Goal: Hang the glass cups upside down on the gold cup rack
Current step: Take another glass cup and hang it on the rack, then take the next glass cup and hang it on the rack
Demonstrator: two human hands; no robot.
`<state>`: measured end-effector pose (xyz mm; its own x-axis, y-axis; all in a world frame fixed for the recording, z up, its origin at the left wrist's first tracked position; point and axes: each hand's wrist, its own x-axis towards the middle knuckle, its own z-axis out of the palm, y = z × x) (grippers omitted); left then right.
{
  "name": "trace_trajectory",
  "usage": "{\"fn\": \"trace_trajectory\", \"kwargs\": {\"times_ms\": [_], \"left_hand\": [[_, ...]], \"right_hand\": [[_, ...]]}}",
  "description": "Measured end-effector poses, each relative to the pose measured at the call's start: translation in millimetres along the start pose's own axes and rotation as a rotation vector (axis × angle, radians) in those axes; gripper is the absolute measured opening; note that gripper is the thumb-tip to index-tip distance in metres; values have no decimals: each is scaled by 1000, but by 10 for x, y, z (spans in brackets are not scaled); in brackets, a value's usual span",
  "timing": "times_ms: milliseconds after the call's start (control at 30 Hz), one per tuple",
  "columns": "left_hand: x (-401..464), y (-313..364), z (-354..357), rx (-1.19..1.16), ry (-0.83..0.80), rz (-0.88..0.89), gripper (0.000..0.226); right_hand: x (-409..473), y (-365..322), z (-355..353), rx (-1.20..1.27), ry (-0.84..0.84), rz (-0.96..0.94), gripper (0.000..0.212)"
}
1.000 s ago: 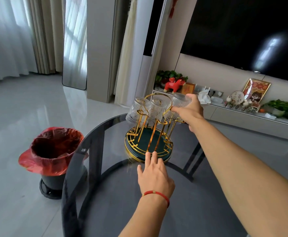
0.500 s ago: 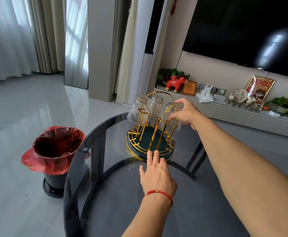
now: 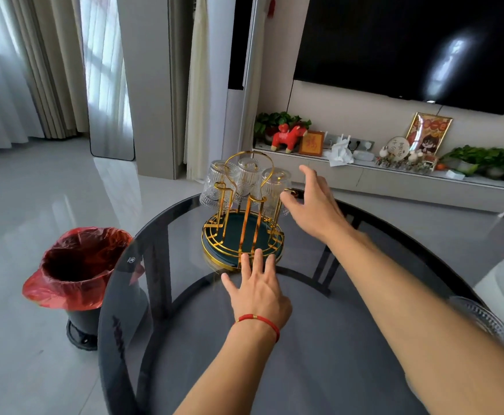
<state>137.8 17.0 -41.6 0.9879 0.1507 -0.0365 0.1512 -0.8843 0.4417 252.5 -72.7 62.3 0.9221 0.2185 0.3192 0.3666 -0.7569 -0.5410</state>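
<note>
So the gold cup rack (image 3: pixel 242 232) sits on the far half of a round dark glass table (image 3: pixel 319 339), with its round green base ringed in gold wire. Three ribbed glass cups are hanging upside down on its prongs: the left cup (image 3: pixel 218 185) leans outward a bit, the middle cup (image 3: pixel 248 178) sits under the big hoop handle, and the right cup (image 3: pixel 275 190) is closest to the reaching arm.

The right hand (image 3: pixel 315 205) is wide open with fingers spread and holding nothing. Its thumb and fingertips are just beside the right cup (I honestly can't tell if it's touching the glass or a hair off it). The left hand (image 3: pixel 258 290) is flat on the table, palm down and fingers straight, gripping nothing, with its fingertips resting against the near rim of the rack's base. There's a thin red bracelet (image 3: pixel 258 320) on that wrist.

At the right edge of the table, partly hidden behind the right forearm, there's another ribbed glass piece (image 3: pixel 481 319), too blurry to call for sure. On the floor to the left of the table stands a bin with a red bag (image 3: pixel 77 271).
</note>
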Motion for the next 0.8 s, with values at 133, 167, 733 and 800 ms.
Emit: {"fn": "trace_trajectory", "kwargs": {"times_ms": [133, 167, 733, 800], "left_hand": [[-138, 122, -14, -107, 79, 104, 81], [-198, 187, -5, -147, 93, 130, 78], [-1093, 795, 75, -393, -150, 269, 68], [-1157, 789, 87, -366, -178, 281, 68]], "right_hand": [[-762, 70, -176, -61, 18, -96, 64], [-982, 104, -231, -115, 20, -130, 61], [-2527, 1095, -1113, -634, -172, 91, 90], [-2570, 1194, -1146, -679, -287, 120, 103]]}}
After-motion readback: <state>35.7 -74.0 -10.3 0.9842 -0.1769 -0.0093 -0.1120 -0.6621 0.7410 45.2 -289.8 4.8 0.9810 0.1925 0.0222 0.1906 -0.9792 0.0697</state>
